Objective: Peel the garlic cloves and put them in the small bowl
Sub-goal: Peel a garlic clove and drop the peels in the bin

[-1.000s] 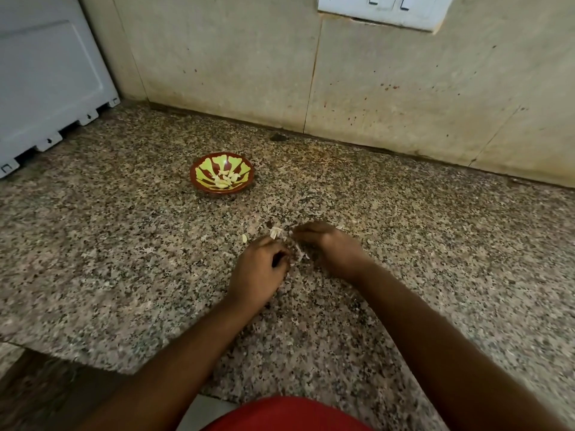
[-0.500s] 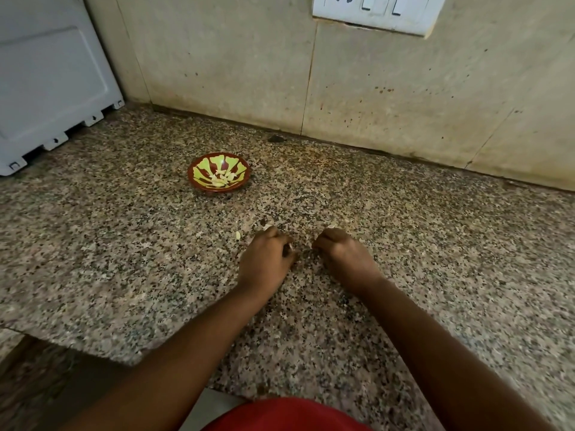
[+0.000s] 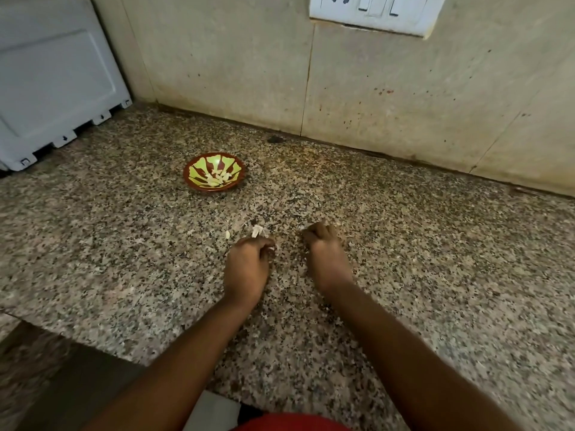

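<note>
The left hand (image 3: 247, 265) rests knuckles-up on the counter (image 3: 435, 275), its fingers curled under. A small pale bit shows at its fingertips; whether they pinch it cannot be told. The right hand (image 3: 326, 259) lies just beside it, apart from it, with fingers also curled down onto the stone. What, if anything, they hold is hidden.

Just beyond the left fingertips lie a scrap of skin (image 3: 257, 230) and, a little to its left, a single clove (image 3: 227, 234), both on the bare counter. More pale flecks sit near the right hand.

Farther back and to the left stands the bowl (image 3: 189, 172), red-brown with yellow-green stripes, well apart from both hands. Several peeled cloves (image 3: 217, 178) lie in its middle.

Behind the bowl the wall (image 3: 233, 73) meets the counter, spotted with dark specks. A white switch plate (image 3: 373, 10) sits at the top of the wall. A grey appliance (image 3: 56, 82) stands at the far left.
</note>
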